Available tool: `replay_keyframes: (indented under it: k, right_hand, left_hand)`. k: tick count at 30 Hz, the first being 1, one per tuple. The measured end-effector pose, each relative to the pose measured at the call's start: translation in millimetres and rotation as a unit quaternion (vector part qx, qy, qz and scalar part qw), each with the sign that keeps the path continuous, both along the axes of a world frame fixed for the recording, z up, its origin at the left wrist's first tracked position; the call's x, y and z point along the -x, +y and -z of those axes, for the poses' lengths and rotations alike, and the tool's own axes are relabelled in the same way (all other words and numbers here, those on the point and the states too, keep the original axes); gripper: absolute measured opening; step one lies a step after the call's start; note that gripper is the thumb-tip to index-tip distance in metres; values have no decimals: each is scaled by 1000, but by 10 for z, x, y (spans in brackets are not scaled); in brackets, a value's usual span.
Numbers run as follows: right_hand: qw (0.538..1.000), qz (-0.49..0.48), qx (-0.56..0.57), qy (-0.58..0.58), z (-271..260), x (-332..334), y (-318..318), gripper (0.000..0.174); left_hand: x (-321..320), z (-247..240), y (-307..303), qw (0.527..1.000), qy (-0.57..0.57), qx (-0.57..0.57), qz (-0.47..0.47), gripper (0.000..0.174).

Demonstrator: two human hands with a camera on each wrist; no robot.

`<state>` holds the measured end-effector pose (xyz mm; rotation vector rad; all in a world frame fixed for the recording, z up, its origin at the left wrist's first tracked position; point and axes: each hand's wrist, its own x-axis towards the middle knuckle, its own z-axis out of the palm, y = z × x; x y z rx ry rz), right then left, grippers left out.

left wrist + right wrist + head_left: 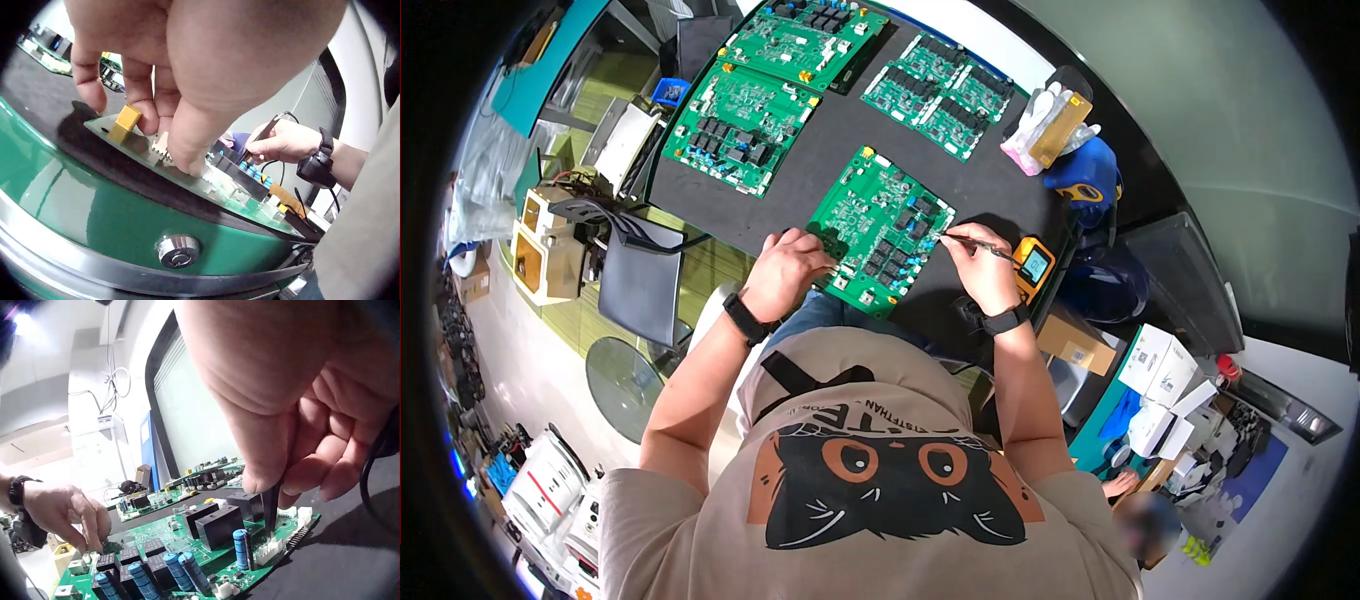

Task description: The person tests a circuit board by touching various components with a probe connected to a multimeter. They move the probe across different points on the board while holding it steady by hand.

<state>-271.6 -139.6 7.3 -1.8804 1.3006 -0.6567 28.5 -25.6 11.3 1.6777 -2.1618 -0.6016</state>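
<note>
A green circuit board [865, 225] carries black relays [219, 526], blue cylindrical components [240, 549] and white connectors. It lies at the near edge of the dark-topped table. The left hand [788, 270] is at the board's left edge, its thumb and curled fingers pinching around a cream connector [161, 147] beside a yellow component [128, 117]. From the right, the right hand [982, 268] grips a slim black test probe [271, 509] like a pen. Its lower end points down at a white connector [270, 551] along the board's edge, and a cable trails from the other end.
Beside the right hand is a yellow meter [1035, 264] with a lit display. Two larger green boards [745, 125] lie at the back left, several small boards [940, 92] at the back. Gloves [1040, 122] and a blue-and-yellow device [1086, 180] stand at the right. A chair [640, 285] is at left.
</note>
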Motion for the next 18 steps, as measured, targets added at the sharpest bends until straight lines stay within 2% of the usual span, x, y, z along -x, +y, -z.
replay_keyframes:
  k: [12,18]
  right_hand:
    - [999,-7,42,16,-57,-53,37,11]
    - [1000,20,-20,13,-115,-68,43,9]
  left_hand:
    - [-36,33,-8,1000,14,3,12,15]
    - [-50,57,-6,1000,12,-1,18,15]
